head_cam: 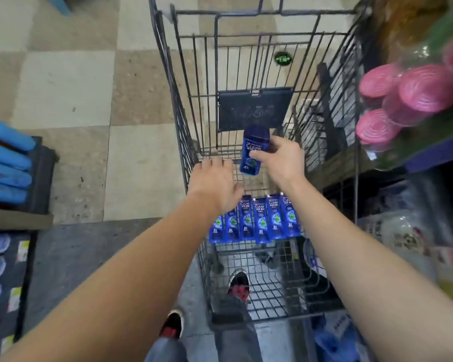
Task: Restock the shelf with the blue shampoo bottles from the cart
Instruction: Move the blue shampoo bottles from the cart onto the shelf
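Dark wire makes up the shopping cart (246,35), which stands on a checkered tile floor (71,82). Pink-capped containers (413,92) sit on the shelf to its right. Inside the basket a row of blue Clear shampoo bottles (256,220) lies side by side. The left hand (215,182) reaches in above them, fingers spread, gripping nothing. The right hand (283,159) is clamped around one Clear shampoo bottle (254,152), held up over the basket.
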A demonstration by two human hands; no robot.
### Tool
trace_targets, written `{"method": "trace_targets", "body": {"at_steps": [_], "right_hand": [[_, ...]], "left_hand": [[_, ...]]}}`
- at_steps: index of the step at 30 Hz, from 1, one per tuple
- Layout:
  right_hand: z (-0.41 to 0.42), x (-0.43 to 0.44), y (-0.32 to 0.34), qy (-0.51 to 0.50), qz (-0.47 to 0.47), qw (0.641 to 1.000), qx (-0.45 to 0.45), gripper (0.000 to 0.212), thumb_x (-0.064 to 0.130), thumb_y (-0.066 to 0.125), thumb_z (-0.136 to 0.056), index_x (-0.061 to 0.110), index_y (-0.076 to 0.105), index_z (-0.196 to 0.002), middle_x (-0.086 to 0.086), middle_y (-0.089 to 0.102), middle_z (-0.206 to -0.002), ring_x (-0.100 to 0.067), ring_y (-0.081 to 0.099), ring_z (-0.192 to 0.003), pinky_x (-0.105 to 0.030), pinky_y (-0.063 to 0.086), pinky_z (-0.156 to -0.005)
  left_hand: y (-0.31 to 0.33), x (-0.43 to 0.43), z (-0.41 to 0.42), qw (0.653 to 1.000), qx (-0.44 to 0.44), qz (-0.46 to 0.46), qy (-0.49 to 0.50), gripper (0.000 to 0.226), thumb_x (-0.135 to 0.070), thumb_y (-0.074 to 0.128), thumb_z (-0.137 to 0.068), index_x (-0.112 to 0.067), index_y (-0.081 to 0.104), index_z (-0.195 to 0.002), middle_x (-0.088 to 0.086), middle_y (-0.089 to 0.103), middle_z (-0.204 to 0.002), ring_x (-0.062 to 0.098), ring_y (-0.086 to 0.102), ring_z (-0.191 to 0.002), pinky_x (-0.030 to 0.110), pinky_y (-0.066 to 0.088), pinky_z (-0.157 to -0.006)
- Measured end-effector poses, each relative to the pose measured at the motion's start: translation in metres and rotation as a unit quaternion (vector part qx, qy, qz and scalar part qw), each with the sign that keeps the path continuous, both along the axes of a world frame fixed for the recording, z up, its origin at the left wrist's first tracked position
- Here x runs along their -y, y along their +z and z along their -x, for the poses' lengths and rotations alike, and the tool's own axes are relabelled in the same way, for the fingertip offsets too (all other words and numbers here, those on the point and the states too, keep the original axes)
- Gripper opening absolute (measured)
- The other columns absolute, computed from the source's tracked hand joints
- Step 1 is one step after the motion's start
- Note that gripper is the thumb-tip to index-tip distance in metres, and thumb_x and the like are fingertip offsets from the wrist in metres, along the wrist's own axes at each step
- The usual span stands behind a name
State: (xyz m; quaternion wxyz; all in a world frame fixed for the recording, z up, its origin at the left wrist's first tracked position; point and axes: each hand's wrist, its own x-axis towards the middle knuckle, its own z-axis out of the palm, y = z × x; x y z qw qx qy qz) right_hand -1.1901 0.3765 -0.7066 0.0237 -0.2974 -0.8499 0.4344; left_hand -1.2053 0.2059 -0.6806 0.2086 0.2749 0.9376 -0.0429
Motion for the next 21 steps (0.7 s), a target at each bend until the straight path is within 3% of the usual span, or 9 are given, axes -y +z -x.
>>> {"method": "trace_targets", "body": {"at_steps": [5, 9, 12, 15, 18, 21], "right_hand": [[-0.086, 0.036, 0.090, -0.070, -0.014, 0.997, -0.029, 0.027, 0.030, 0.083, -0.074, 0.031, 0.076, -0.100, 0.017, 0.073, -0.082, 0.008, 0.065, -0.078, -0.012, 0.048, -0.072], [-0.170, 0.071, 0.151, -0.128, -0.022, 0.990, -0.058, 0.026, 0.023, 0.082, -0.076, 0.027, 0.077, -0.100, 0.015, 0.073, -0.081, 0.006, 0.063, -0.070, -0.013, 0.047, -0.067], [-0.238, 0.096, 0.191, -0.168, -0.030, 0.982, -0.076, 0.027, 0.028, 0.079, -0.076, 0.032, 0.075, -0.102, 0.016, 0.074, -0.086, -0.001, 0.068, -0.080, -0.023, 0.054, -0.078], [-0.310, 0.118, 0.226, -0.204, -0.018, 0.974, -0.097, 0.032, 0.015, 0.076, -0.082, 0.025, 0.072, -0.112, 0.014, 0.073, -0.094, -0.002, 0.066, -0.082, -0.027, 0.054, -0.085], [-0.392, 0.134, 0.258, -0.256, -0.048, 0.961, -0.090, 0.030, 0.017, 0.076, -0.084, 0.024, 0.072, -0.113, 0.013, 0.072, -0.091, 0.002, 0.063, -0.073, -0.031, 0.053, -0.077], [-0.480, 0.145, 0.286, -0.318, -0.074, 0.941, -0.088, 0.027, 0.023, 0.076, -0.084, 0.024, 0.072, -0.110, 0.011, 0.073, -0.092, -0.003, 0.067, -0.079, -0.028, 0.052, -0.073]], "left_hand": [[0.071, 0.037, -0.031, 0.993, -0.069, -0.032, -0.086, 0.056, -0.056, 0.036, -0.098, -0.011, 0.046, -0.131, 0.015, 0.055, -0.129, 0.031, 0.053, -0.118, 0.045, 0.044, -0.099], [0.123, 0.061, -0.075, 0.981, -0.097, -0.046, -0.163, 0.060, -0.059, 0.032, -0.096, -0.010, 0.047, -0.128, 0.017, 0.055, -0.127, 0.034, 0.053, -0.114, 0.045, 0.044, -0.096], [0.158, 0.070, -0.121, 0.963, -0.125, -0.072, -0.228, 0.065, -0.062, 0.030, -0.095, -0.011, 0.047, -0.133, 0.016, 0.056, -0.131, 0.034, 0.053, -0.117, 0.046, 0.043, -0.098], [0.184, 0.073, -0.172, 0.952, -0.115, -0.106, -0.262, 0.064, -0.062, 0.035, -0.094, -0.014, 0.049, -0.133, 0.014, 0.057, -0.129, 0.034, 0.054, -0.117, 0.045, 0.042, -0.098], [0.205, 0.066, -0.232, 0.935, -0.111, -0.111, -0.317, 0.061, -0.063, 0.037, -0.093, -0.014, 0.051, -0.128, 0.013, 0.059, -0.124, 0.034, 0.055, -0.113, 0.045, 0.044, -0.096], [0.231, 0.050, -0.301, 0.911, -0.126, -0.115, -0.376, 0.063, -0.063, 0.036, -0.093, -0.015, 0.050, -0.132, 0.013, 0.058, -0.126, 0.035, 0.055, -0.115, 0.046, 0.041, -0.098]]}}
